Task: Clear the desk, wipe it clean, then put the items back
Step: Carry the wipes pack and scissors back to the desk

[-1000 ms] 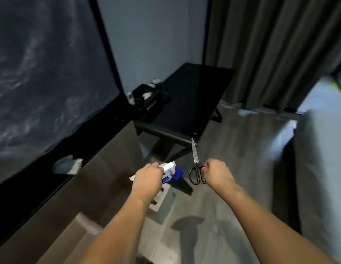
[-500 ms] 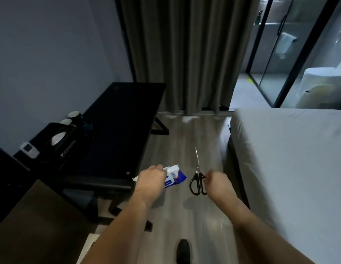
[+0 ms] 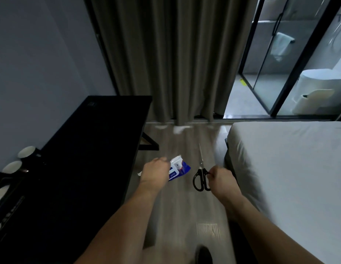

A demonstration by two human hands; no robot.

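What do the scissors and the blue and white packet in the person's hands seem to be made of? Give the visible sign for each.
Scissors: blades probably bare metal, thin and pale grey; handles likely black plastic, smooth looped grips with a slight sheen.
Packet: likely soft plastic film, glossy and printed, crumpled where the left hand grips it.

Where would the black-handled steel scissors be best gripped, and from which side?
Probably at the black handle loops, as now: the right hand holds the black-handled steel scissors there, coming from the bed side. The narrow blades point up and away from the person, so gripping the loops keeps fingers off the edges and tip.
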